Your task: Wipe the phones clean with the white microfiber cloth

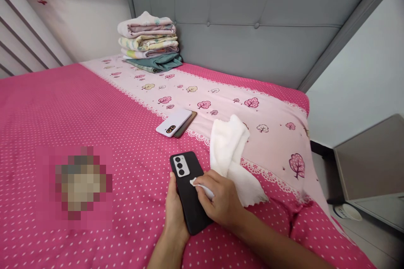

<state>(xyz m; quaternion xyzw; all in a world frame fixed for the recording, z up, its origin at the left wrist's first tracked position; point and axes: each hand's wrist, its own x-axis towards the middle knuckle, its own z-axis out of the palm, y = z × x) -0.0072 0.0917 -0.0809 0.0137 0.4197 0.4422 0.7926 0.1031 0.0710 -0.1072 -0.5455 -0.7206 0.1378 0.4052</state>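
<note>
A phone (188, 201) with a black back and a pale camera block at its top left is tilted, back side up. My left hand (176, 214) grips it along its left edge, thumb up the side. My right hand (222, 197) is closed with its fingertips against the phone's back, pinching a white cloth (229, 143). A small tip of the cloth pokes out at the fingertips and touches the phone. The larger part spreads over the bed just beyond and right of that hand; where the two parts join is hidden.
A pale lilac phone (174, 122) lies partly over a darker phone (188, 125) on the bed (132, 168). Folded bedding (148, 42) is stacked by the grey headboard (233, 12). A blurred-out patch (82, 185) covers something at left. A cabinet (372, 159) stands at right.
</note>
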